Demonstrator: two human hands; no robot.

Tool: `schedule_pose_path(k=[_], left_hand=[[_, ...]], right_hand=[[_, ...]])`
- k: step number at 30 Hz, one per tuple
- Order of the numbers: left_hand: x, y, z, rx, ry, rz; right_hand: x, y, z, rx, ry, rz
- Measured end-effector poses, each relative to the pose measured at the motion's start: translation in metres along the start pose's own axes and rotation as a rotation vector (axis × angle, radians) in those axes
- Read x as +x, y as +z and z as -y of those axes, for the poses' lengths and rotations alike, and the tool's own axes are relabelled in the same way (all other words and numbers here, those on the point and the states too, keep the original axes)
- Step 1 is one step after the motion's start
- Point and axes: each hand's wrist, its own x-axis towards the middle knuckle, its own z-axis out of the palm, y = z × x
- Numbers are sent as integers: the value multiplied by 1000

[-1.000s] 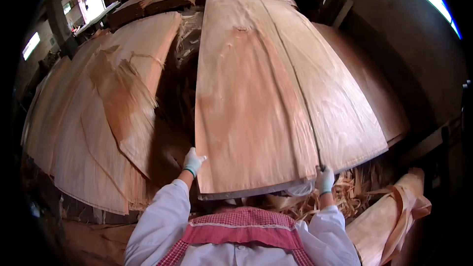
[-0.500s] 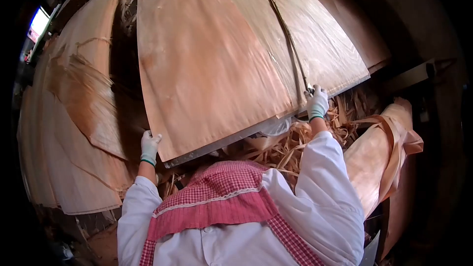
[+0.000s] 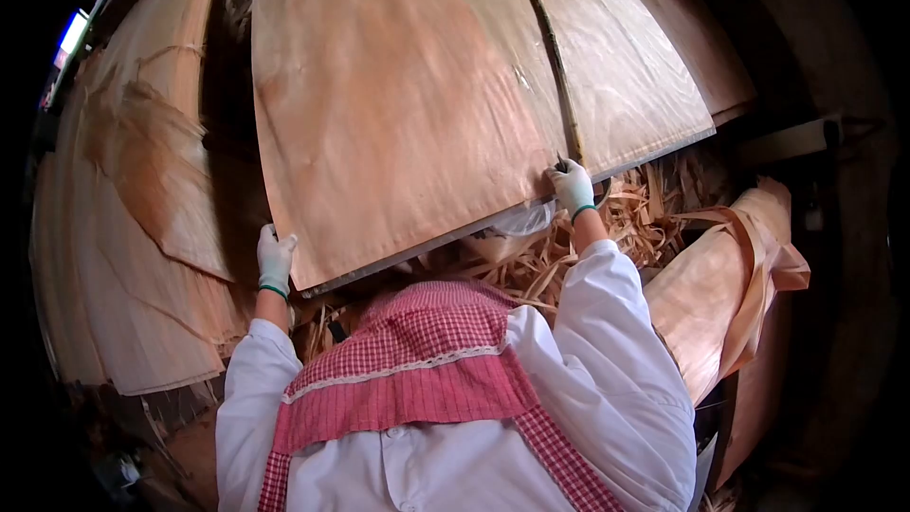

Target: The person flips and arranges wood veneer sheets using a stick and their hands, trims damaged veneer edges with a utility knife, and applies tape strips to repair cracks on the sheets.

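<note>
While the left hand (image 3: 276,261) rests half-curled, grip unclear, at the left edge of the wood sheet (image 3: 379,123) lying ahead, the sheet appears light, bendable and easily split, best held by its edges. The right hand (image 3: 573,188), closed on a small dark object (image 3: 561,165), meets the near edge.

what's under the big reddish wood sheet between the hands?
A thin grey edge shows along the near side of the sheet, with clear plastic by it. Everything farther in is covered; can't tell what's there.
</note>
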Motion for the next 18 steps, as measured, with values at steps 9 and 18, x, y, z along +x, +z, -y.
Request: schedule_pose_path(k=[9, 18], left_hand=[[-11, 1, -12, -20, 6, -30], [-9, 5, 1, -207, -37, -11]], right_hand=[[-1, -5, 1, 36, 55, 94], [13, 14, -28, 30, -80, 14]])
